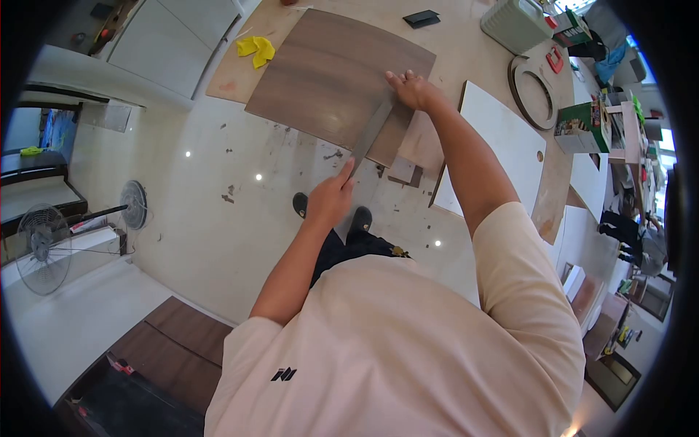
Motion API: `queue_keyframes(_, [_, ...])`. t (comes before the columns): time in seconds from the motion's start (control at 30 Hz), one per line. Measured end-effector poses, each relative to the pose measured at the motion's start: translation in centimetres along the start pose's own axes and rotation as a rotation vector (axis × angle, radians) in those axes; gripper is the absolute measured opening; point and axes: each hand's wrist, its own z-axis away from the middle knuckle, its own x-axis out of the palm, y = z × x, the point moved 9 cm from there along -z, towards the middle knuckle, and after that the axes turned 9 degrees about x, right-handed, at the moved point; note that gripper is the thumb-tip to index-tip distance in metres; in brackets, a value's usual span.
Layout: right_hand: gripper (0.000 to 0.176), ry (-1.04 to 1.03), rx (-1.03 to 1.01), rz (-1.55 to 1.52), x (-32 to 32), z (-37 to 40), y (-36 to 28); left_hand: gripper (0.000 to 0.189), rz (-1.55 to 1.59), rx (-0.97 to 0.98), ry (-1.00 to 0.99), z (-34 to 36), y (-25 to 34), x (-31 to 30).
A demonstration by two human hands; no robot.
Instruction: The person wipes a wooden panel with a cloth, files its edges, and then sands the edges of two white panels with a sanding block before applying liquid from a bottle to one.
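Head view: over the littered floor [175, 193], the worktop [466, 62] is being used to carry two panels. The brown panel [313, 73] is being supported with its near edge apparently overhanging; the smaller white panel [502, 138] is being kept to its right. A long flat tool [373, 133], seemingly a file, is being held across the brown panel's near edge, close to the right corner. Its near end is being clasped in the closed left hand [331, 197]; its far end is being guided by the right hand [412, 91], though whether that end is being pinched or merely pressed cannot be told. Good work is probably being favoured if one steady angle is being kept, pressure is being shared between both ends, strokes are being made lightly, and the overhang is not being leaned on.
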Motion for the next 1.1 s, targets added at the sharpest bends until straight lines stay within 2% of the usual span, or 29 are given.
queue_keyframes(0.07, [0.081,-0.002,-0.1,0.043,0.3,0.7,-0.7,0.051,-0.015,-0.001,0.031,4.3,-0.9,-0.9])
queue_keyframes(0.17, [0.079,0.022,0.169,-0.098,0.4,0.5,0.7,0.054,-0.007,-0.051,0.004,8.8,-2.5,-1.0])
queue_keyframes(0.27, [0.08,0.014,0.207,-0.109,0.4,1.0,0.5,0.056,0.021,0.055,0.04,7.4,-2.2,1.4])
queue_keyframes(0.33, [0.081,0.035,0.105,-0.029,3.3,-3.3,2.1,0.055,0.03,0.069,0.015,3.0,0.2,3.2])
queue_keyframes(0.43, [0.081,0.053,0.05,0.022,4.5,-4.6,2.1,0.057,-0.034,0.09,-0.005,-2.2,3.6,4.0])
queue_keyframes(0.5, [0.082,0.04,0.064,0.004,2.5,-3.5,1.7,0.056,-0.051,0.095,0.011,-0.9,3.2,3.4])
queue_keyframes(0.57, [0.083,-0.023,0.1,-0.062,-0.9,2.3,-0.7,0.056,-0.048,0.079,0.043,2.6,1.6,2.5])
queue_keyframes(0.67, [0.08,0.006,-0.081,0.088,2.0,-0.8,-0.2,0.056,0.002,0.043,0.07,7.7,-1.6,1.5])
queue_keyframes(0.77, [0.077,-0.019,0.132,-0.055,0.8,0.3,0.2,0.057,0.033,0.052,0.061,6.4,-1.7,2.3])
queue_keyframes(0.83, [0.078,0.024,0.059,-0.034,4.2,-3.6,1.9,0.057,-0.012,0.088,0.045,1.1,1.1,3.6])
queue_keyframes(0.93, [0.082,0.032,-0.008,-0.007,3.7,-3.2,1.4,0.057,-0.026,0.12,0.051,-2.0,3.5,3.6])
queue_keyframes(1.03, [0.084,0.023,0.05,-0.043,1.7,-1.3,0.9,0.055,-0.053,0.097,0.069,2.4,1.2,2.3])
queue_keyframes(1.1, [0.085,0.005,0.097,-0.047,1.2,-0.4,0.6,0.054,-0.019,-0.013,0.043,6.5,-1.6,1.2])
